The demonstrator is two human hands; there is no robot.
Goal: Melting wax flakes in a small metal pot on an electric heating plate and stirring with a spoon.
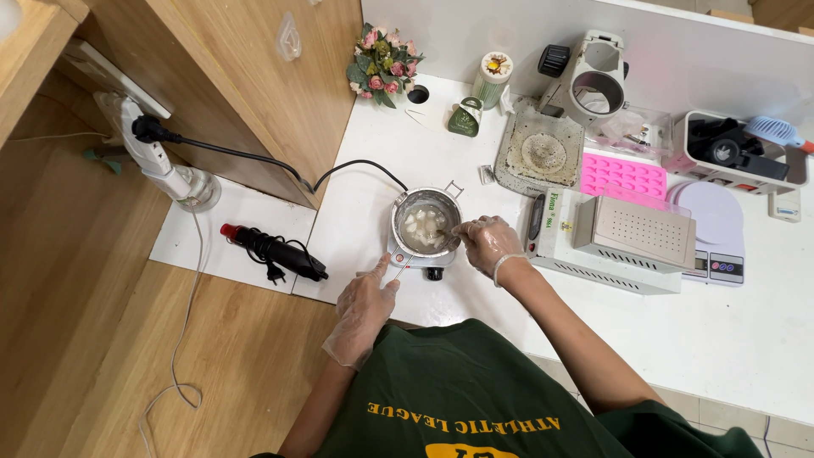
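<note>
On the white table [373, 195], the gloved left hand [365, 309] has its grip clenched on the handle of the small metal pot [426, 222], which sits on a hotplate [424, 261]; the gloved right hand [487, 244] grasps a thin stirrer [447, 230] dipped among white chunks [421, 225] inside. A grey box-shaped machine [610, 242] stands just right.

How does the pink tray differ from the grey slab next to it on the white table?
The pink mould tray is bright pink with rows of small cavities and looks clean. The grey slab is dull, stained and flat, with one round speckled patch in its middle. The slab lies nearer the flowers; the tray lies nearer the scale. Both lie flat on the table, side by side.
</note>
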